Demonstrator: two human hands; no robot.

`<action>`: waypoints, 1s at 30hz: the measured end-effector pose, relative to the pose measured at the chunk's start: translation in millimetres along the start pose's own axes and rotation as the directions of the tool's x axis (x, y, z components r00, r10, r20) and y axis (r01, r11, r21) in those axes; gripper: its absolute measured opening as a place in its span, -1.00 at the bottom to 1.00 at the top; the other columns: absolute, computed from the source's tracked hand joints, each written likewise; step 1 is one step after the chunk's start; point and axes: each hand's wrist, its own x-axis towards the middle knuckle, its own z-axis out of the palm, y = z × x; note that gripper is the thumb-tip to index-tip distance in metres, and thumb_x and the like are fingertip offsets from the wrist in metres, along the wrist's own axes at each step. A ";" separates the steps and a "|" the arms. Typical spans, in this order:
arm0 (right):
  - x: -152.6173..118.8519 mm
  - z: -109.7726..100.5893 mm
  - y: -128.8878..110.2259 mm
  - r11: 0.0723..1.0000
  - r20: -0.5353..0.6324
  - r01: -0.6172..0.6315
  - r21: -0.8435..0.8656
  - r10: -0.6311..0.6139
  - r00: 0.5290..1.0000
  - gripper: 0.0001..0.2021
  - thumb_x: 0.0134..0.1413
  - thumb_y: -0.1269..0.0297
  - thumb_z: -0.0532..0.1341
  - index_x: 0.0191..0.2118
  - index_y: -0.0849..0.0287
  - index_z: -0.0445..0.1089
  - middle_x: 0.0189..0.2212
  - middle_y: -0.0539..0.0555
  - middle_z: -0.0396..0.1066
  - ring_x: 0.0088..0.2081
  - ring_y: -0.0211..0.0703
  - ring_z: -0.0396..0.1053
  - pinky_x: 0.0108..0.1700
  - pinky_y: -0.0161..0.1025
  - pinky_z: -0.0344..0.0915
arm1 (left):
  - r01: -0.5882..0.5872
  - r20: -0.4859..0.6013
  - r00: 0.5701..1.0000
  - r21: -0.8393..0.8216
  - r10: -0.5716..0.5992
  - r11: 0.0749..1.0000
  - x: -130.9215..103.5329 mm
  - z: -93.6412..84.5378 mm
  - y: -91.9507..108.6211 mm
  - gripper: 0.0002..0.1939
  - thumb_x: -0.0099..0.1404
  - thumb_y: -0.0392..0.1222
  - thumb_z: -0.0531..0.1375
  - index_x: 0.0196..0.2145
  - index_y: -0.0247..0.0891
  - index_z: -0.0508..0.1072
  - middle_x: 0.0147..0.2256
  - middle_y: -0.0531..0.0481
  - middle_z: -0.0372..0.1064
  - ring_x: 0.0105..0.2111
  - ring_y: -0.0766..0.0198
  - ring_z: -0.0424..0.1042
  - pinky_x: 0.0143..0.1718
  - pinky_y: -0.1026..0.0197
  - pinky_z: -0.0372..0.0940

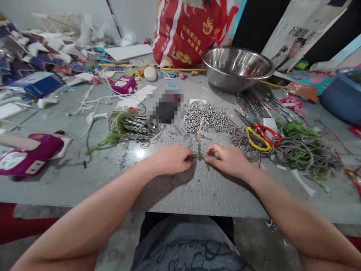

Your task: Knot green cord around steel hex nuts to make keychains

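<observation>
My left hand (175, 159) is closed in a pinch on the left end of a green cord (199, 155) near the table's front. The fingers of my right hand (228, 159) pinch the same cordwork from the right. Between the hands, a short braided piece with shiny metal nuts (198, 146) runs away from me to a pale wooden stick (201, 127). Just beyond spreads a heap of small metal nuts (208, 116). To the left lie finished-looking green and grey braids with nuts (132, 126). The exact knot is too small to make out.
Scissors (263, 137) with red and yellow handles rest on green and grey cords (307, 146) at the right. Behind stand a steel bowl (237, 81), a red bag (186, 34) and a blue basin (342, 96). Purple glue-gun-like devices (34, 154) and scraps crowd the left.
</observation>
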 end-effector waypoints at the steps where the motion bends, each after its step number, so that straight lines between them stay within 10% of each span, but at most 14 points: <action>1: 0.6 2.9 -1.5 1.000 -0.022 0.014 -0.008 -0.014 1.000 -0.71 0.09 0.06 0.09 -0.16 0.11 0.33 -0.55 -0.04 0.40 -0.46 -0.19 0.32 -0.46 -0.33 -0.10 | 0.013 -0.021 1.000 -0.003 -0.013 1.000 -0.1 1.5 0.8 -0.73 0.18 -0.08 -0.01 -0.36 -0.24 0.42 -0.43 -0.09 0.43 -0.39 0.11 0.42 -0.46 0.21 0.18; 11: 1.7 7.3 -16.8 0.976 0.024 0.055 -0.211 -0.051 0.998 -0.77 0.18 0.21 0.00 -0.26 0.17 0.35 -0.46 0.06 0.46 -0.47 -0.20 0.33 -0.47 -0.27 -0.19 | 0.108 -0.168 0.981 0.050 -0.099 0.993 2.7 17.6 8.1 -0.73 0.28 -0.09 -0.05 -0.24 -0.24 0.36 -0.36 -0.14 0.45 -0.32 0.00 0.46 -0.36 0.06 0.29; 30: -8.2 -2.6 -12.5 0.960 0.151 0.185 -0.211 -0.155 0.976 -0.83 0.07 0.31 0.02 -0.40 0.19 0.33 -0.60 0.00 0.34 -0.59 -0.34 0.10 -0.51 -0.27 -0.26 | -0.113 0.036 0.993 0.107 0.110 0.988 -1.1 -0.3 1.5 -0.76 0.11 -0.23 -0.05 -0.41 -0.25 0.40 -0.44 -0.11 0.43 -0.36 0.06 0.44 -0.45 0.18 0.19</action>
